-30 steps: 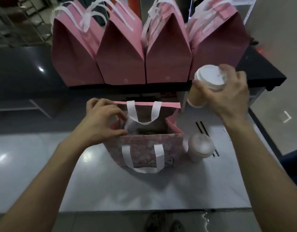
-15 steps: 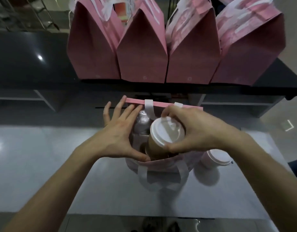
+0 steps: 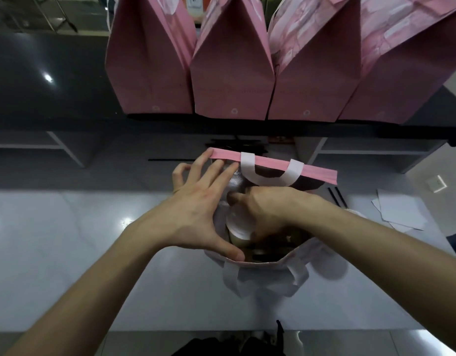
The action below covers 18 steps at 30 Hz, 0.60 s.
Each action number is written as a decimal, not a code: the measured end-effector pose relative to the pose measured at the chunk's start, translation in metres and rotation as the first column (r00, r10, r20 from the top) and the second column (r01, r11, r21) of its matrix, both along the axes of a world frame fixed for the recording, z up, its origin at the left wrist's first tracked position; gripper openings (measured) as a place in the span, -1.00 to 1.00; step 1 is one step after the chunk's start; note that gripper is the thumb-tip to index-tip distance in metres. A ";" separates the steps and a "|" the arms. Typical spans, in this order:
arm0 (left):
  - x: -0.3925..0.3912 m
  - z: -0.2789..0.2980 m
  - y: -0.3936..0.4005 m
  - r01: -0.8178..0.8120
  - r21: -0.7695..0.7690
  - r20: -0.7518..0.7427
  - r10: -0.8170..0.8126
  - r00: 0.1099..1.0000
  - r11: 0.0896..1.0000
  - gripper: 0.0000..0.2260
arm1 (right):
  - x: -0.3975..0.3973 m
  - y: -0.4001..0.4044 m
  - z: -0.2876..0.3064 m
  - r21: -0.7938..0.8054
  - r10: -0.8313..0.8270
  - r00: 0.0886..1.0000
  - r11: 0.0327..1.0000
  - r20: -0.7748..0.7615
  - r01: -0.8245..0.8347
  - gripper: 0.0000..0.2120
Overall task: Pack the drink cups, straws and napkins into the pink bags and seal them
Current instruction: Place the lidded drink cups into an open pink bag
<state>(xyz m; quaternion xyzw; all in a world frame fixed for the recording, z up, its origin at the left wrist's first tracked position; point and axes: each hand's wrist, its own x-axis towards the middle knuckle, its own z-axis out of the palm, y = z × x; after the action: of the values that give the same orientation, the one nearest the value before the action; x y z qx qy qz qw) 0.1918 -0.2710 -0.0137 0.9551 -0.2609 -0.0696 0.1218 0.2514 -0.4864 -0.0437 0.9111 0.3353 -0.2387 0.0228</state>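
An open pink bag (image 3: pixel 316 173) with white handles stands on the white table in front of me. My left hand (image 3: pixel 198 211) holds its left side wide, fingers straight along the wall and thumb on the near rim. My right hand (image 3: pixel 268 209) reaches down inside the bag, its fingers curled around a brown paper cup with a white lid (image 3: pixel 238 223), which sits low in the bag. Two black straws (image 3: pixel 337 197) lie on the table right of the bag, and white napkins (image 3: pixel 399 211) lie further right. The second cup is hidden behind my right forearm.
Several sealed pink bags (image 3: pixel 232 62) stand in a row on a dark counter (image 3: pixel 42 80) behind the table. A shelf frame sits below that counter. The table's near edge runs just below my forearms.
My right hand carried the cup from the right over the bag and lowered it inside. My left hand shifted from pinching the rim to spreading the bag's left side.
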 end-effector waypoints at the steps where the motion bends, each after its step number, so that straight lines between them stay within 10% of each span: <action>1: -0.001 -0.001 -0.001 0.003 -0.006 0.006 -0.003 1.000 1.000 0.41 | 0.002 0.002 -0.003 0.011 -0.002 1.000 1.000 0.009 0.002 -0.09; 10: 0.006 0.014 -0.003 -0.098 0.041 0.041 0.096 0.995 0.994 0.23 | 0.004 0.005 0.026 0.030 -0.073 0.996 0.997 0.049 0.071 -0.25; 13: 0.011 0.029 -0.005 -0.131 0.063 0.152 0.120 0.981 0.989 -0.06 | -0.009 -0.016 0.067 0.218 -0.120 0.993 0.969 0.013 0.114 -0.61; 18: 0.025 0.046 -0.025 -0.117 -0.009 0.305 0.114 0.946 0.993 -0.52 | -0.034 -0.075 0.105 0.834 -0.391 0.918 0.484 -0.064 0.264 -0.82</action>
<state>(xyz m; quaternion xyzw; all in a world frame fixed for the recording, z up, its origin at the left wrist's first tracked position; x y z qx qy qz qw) 0.2172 -0.2957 0.0326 0.9686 -0.2198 0.0845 0.0796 0.2178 -0.5615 0.0617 0.8733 0.2249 0.0099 -0.4321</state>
